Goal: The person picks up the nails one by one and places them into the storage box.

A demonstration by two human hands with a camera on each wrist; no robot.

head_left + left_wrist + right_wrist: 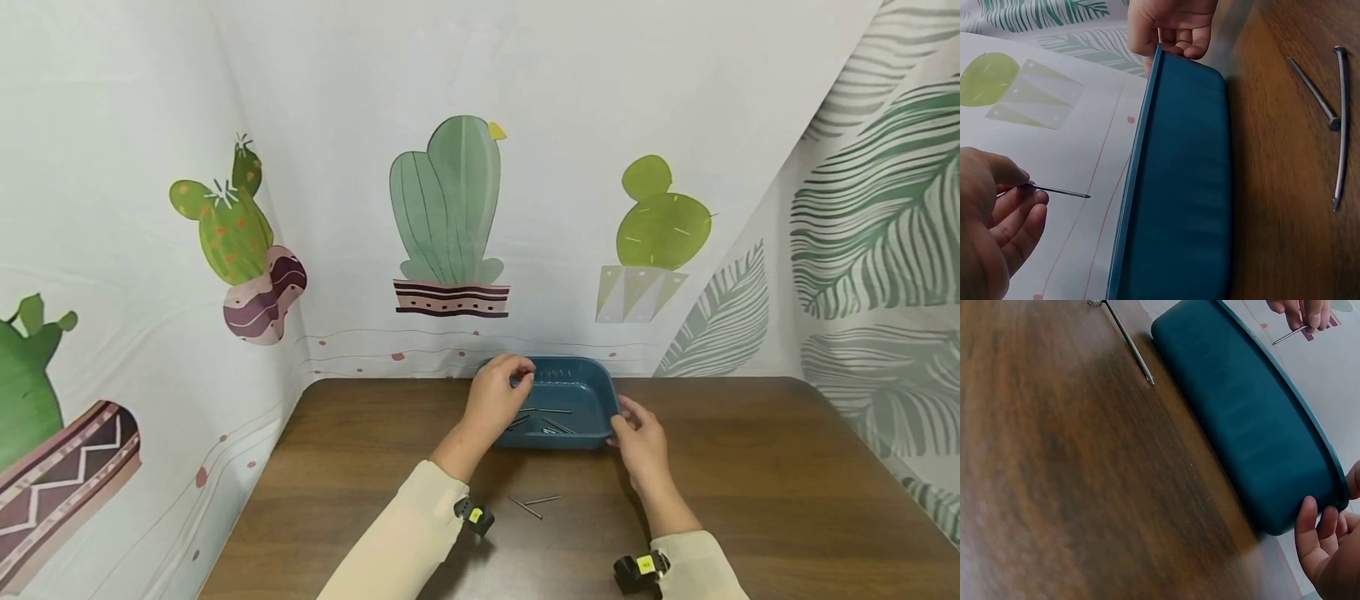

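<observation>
The left hand (495, 396) is over the left part of a blue plastic tray (577, 442). Between its thumb and fingers it pinches a steel nail (1063, 190), whose pointed end sticks out past the fingertips. At the tray's right end, the right hand (647, 442) grips the rim, its thumb by the top edge and its fingers against the outer wall in the right wrist view. Several nails (555, 411) lie inside the tray. In front of it, two loose nails (1342, 131) lie on the wooden table.
The brown table (750, 467) reaches back to a white cloth (345, 250) printed with cacti, close behind the tray. Leaf-patterned cloth (877, 217) hangs at the right. Each wrist wears a small black camera (637, 573).
</observation>
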